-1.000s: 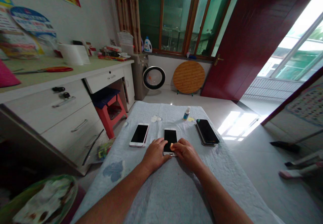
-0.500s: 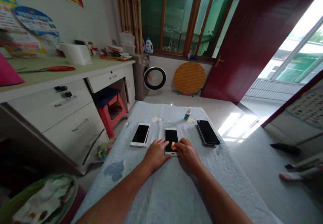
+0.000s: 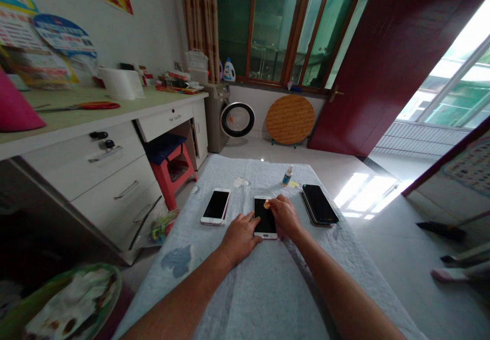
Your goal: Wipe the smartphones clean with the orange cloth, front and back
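Note:
A white-framed smartphone (image 3: 267, 222) with a dark screen lies face up on the light blue cloth (image 3: 252, 294) between my hands. My left hand (image 3: 240, 235) grips its lower left side, thumb by the bottom corner and fingertips at the edge. My right hand (image 3: 284, 213) pinches a small orange wiping cloth (image 3: 267, 204) against the upper part of the screen. To the left rests another white phone (image 3: 216, 204), stacked on something thin. A stack topped by a black phone (image 3: 318, 203) lies on the right. Behind stands a small spray bottle (image 3: 287, 176).
A desk with drawers (image 3: 115, 179) runs along the left, a red stool (image 3: 172, 169) beside it. At lower left is a bin (image 3: 115, 291) of used tissues. Farther back are a washing machine (image 3: 218, 120), door open, and a round wooden tabletop (image 3: 290, 119).
My right hand has slid the orange cloth up the screen, from the lower right to near the top. My left hand stays at the phone's edge. The view has shifted slightly.

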Demonstrator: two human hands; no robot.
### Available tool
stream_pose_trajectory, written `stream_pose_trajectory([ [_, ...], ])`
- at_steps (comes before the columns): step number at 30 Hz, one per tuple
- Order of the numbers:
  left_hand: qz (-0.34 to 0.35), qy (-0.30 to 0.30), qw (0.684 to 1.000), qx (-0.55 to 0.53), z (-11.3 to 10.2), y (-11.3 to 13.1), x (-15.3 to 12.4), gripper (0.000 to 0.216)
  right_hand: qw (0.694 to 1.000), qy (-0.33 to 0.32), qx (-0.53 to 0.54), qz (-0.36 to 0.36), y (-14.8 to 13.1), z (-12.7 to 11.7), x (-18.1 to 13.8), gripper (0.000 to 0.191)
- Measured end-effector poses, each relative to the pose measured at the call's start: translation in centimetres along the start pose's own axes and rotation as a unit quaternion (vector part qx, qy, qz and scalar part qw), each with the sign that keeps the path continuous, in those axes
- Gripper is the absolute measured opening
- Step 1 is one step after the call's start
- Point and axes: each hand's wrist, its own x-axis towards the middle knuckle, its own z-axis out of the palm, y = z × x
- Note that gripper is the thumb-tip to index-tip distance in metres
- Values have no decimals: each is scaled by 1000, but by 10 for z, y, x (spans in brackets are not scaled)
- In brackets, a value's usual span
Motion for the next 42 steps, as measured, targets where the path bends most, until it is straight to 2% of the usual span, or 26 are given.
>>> stream_pose_trajectory([
  [7,10,-1,1000,9,1,-1,1,53,998,-8,-44,34,3,10,32,25],
  [17,5,-5,1000,5,-4,2,-1,46,996,-55,-61,-34,-32,29,50,24],
  [20,-1,5,1000,10,-3,3,-2,49,996,-51,-55,-40,-26,23,49,24],
  [27,-6,10,1000,17,1,3,-2,56,997,-28,-65,23,6,4,35,26],
  [30,5,7,1000,17,1,2,-2,55,997,-20,-68,35,12,2,31,25],
  [35,5,1,1000,11,1,0,-1,55,996,-18,-82,28,-3,8,39,24],
  [42,-2,-5,1000,-23,0,-3,-1,54,996,-47,-69,-11,-26,20,50,23],
])
